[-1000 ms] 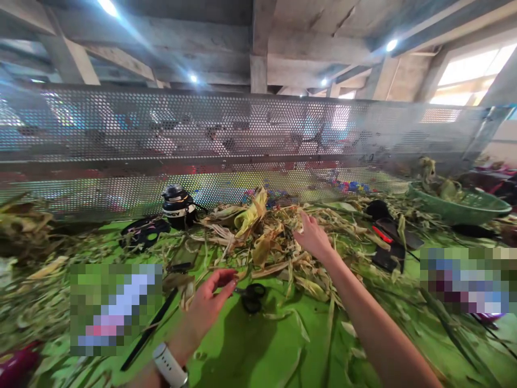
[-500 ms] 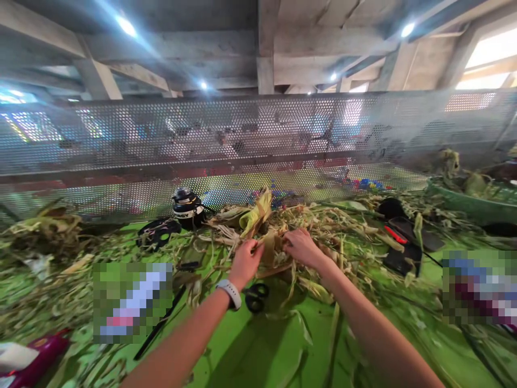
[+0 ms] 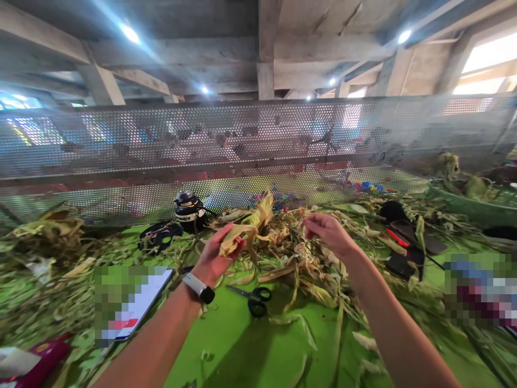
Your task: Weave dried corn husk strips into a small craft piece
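Head view, left hand [image 3: 219, 257] holding dried husk [image 3: 238, 237], right hand [image 3: 329, 233] beside, scissors [image 3: 255, 299] below.

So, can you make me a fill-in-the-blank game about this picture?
The ____ hand holds a dry leaf.
The table is coloured ____.
The handles of the scissors are ____.
The bowl is on the ____ side of the picture.

Missing words: left; green; black; right.
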`<state>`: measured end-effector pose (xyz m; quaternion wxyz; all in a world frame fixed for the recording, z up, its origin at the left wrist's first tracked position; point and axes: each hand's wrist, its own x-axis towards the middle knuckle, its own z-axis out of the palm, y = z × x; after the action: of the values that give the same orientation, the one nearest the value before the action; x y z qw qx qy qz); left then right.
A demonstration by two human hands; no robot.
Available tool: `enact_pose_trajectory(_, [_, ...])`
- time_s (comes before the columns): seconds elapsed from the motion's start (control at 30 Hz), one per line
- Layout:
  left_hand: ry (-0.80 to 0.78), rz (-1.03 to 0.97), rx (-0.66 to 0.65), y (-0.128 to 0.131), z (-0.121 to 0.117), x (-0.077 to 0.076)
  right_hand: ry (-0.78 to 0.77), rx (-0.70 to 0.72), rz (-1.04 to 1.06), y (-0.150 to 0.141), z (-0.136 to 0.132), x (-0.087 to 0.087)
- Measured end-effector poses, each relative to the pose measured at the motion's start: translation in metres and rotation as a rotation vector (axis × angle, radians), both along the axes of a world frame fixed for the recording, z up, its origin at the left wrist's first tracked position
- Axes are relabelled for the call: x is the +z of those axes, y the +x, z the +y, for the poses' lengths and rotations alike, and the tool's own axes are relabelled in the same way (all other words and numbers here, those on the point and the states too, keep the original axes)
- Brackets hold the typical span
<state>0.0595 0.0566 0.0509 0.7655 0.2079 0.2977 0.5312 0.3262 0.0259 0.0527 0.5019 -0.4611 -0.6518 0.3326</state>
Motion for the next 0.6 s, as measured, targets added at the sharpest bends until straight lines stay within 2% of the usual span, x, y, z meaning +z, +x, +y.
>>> enact_pose_trajectory(0.07, [0.138, 0.088, 0.032, 0.004, -0.01, -0.002, -0.079, 0.059, 0.095, -0.007, -0.007, 0.005])
enact_pose_trajectory(0.13, [0.289, 0.133, -0.005, 0.011, -0.024, -0.004, -0.251, 0.23, 0.098, -0.022, -0.015, 0.007])
enact_pose_trajectory(0.23, [0.484, 0.295, -0.034, 0.02, -0.048, -0.007, -0.565, 0.479, 0.135, -0.053, -0.023, -0.004])
enact_pose_trajectory(0.27, [0.556, 0.413, -0.076, 0.021, -0.056, -0.008, -0.624, 0.498, 0.215, -0.063, -0.024, -0.009])
enact_pose_trajectory(0.3, [0.621, 0.528, -0.129, 0.022, -0.063, -0.01, -0.665, 0.475, 0.318, -0.072, -0.024, -0.015])
enact_pose_trajectory(0.33, [0.681, 0.632, -0.185, 0.02, -0.068, -0.013, -0.686, 0.385, 0.412, -0.079, -0.023, -0.02])
enact_pose_trajectory(0.43, [0.842, 0.893, -0.24, 0.012, -0.079, -0.022, -0.691, 0.267, 0.581, -0.089, -0.021, -0.029])
enact_pose_trajectory(0.5, [0.823, 0.927, -0.276, 0.005, -0.08, -0.029, -0.654, 0.277, 0.641, -0.09, -0.023, -0.029])
enact_pose_trajectory(0.6, [0.716, 0.859, -0.378, -0.006, -0.08, -0.035, -0.64, 0.283, 0.743, -0.095, -0.027, -0.026])
